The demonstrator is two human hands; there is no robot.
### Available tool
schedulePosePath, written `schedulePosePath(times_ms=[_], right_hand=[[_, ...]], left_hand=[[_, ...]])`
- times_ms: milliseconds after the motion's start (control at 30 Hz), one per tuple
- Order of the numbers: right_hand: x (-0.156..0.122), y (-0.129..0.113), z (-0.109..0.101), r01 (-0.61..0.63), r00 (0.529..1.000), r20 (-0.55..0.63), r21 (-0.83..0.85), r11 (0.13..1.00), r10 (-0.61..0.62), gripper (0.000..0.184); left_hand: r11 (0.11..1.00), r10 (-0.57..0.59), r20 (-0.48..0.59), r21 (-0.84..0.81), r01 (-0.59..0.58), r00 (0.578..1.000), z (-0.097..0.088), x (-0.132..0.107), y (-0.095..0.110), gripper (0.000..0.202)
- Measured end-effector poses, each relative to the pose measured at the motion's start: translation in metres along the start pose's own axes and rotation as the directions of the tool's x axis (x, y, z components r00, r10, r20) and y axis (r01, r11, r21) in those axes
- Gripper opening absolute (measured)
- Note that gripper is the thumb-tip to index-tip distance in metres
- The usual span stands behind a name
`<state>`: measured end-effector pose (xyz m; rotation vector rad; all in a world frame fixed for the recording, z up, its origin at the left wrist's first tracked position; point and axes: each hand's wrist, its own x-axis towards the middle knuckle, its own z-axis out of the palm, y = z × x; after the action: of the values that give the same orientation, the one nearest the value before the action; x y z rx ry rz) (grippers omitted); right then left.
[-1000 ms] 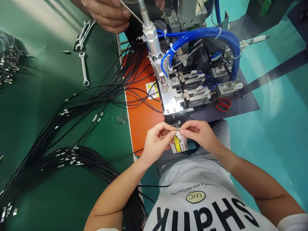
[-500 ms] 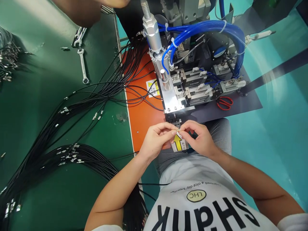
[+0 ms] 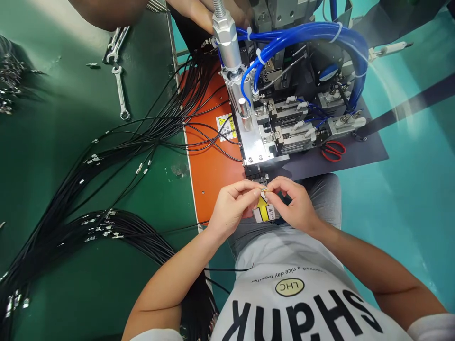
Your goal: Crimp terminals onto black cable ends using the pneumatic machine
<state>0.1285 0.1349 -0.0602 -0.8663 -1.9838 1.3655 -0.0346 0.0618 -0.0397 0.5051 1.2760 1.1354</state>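
My left hand (image 3: 234, 204) is closed in a pinch, with thumb and fingertips on a small metal connector (image 3: 263, 189). From the other side my right hand (image 3: 293, 202) pinches the same piece, so the two sets of fingertips almost meet. Most of the connector is hidden by the fingers. A black cable (image 3: 188, 228) runs from the left and passes behind my left wrist. Just beyond the fingertips stands the front of a metal pneumatic machine (image 3: 254, 154). Below them is a label with a yellow arrow (image 3: 263, 213).
Bundled black cables with metal ends (image 3: 117, 151) lie across the green table (image 3: 88, 184) and onto the orange plate (image 3: 209, 175). A wrench (image 3: 121, 94) lies farther back. Red-handled scissors (image 3: 333, 151) rest right of the machine. Another person's arm (image 3: 194, 14) reaches behind it.
Both hands hold nearly the same place, with the connector turned slightly between the fingertips. At the top, the other person's arm has moved right and down toward the machine. The view has shifted slightly.
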Motion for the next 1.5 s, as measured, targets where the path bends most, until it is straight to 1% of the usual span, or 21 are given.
schedulePosePath(times_ms=[167,367,500,667,867,933,1033,1133,1200,1267,1333,1500], right_hand=[[-0.001,-0.004,-0.002,0.021,1.0,0.009,-0.026,0.999,-0.021,0.009],[-0.003,-0.004,0.001,0.029,1.0,0.008,-0.022,0.999,-0.029,0.008],[-0.003,-0.003,0.004,0.027,1.0,0.005,-0.018,0.999,-0.027,0.008],[-0.002,-0.003,0.005,0.022,1.0,-0.002,-0.014,1.0,-0.022,0.008],[-0.003,-0.005,0.007,0.025,1.0,0.004,-0.025,0.999,-0.025,0.009],[-0.004,-0.004,0.008,0.021,1.0,-0.003,-0.035,0.999,-0.021,0.009],[-0.004,-0.001,0.007,-0.004,1.0,-0.012,-0.042,0.999,0.004,0.007],[-0.002,0.001,0.0,-0.085,0.996,0.037,-0.01,0.996,0.085,0.005],[0.0,0.0,-0.006,-0.154,0.987,0.056,0.02,0.988,0.153,0.008],[0.001,-0.003,-0.011,-0.195,0.98,0.05,0.041,0.98,0.193,0.011],[0.002,-0.007,-0.013,-0.192,0.981,0.032,0.04,0.981,0.19,0.012],[0.002,-0.015,-0.011,-0.131,0.991,-0.034,-0.024,0.991,0.13,0.01]], left_hand=[[0.999,-0.041,0.003,-0.026,0.041,0.999,0.001,-0.001,0.005,0.019],[0.993,-0.025,0.021,-0.116,0.028,0.999,0.002,-0.002,0.001,0.016],[0.985,0.017,0.002,-0.171,-0.016,1.0,0.003,-0.002,-0.001,0.016],[0.986,-0.009,-0.02,-0.166,0.006,1.0,0.006,-0.003,-0.003,0.014],[0.976,0.049,-0.078,-0.206,-0.064,0.996,0.011,-0.003,-0.006,0.011],[0.979,0.048,-0.083,-0.196,-0.063,0.995,0.012,-0.002,-0.008,0.012],[0.992,0.007,-0.098,-0.127,-0.019,0.995,0.01,-0.002,-0.009,0.017],[0.998,-0.014,-0.114,-0.062,0.007,0.993,0.007,-0.002,-0.01,0.022],[0.999,-0.003,-0.104,-0.033,-0.001,0.995,0.006,-0.002,-0.01,0.024],[1.0,0.008,-0.088,-0.01,-0.009,0.996,0.006,-0.002,-0.01,0.024],[1.0,0.016,-0.078,0.002,-0.016,0.997,0.007,-0.002,-0.01,0.025],[0.999,0.034,-0.078,0.021,-0.032,0.996,0.009,-0.001,-0.011,0.026]])
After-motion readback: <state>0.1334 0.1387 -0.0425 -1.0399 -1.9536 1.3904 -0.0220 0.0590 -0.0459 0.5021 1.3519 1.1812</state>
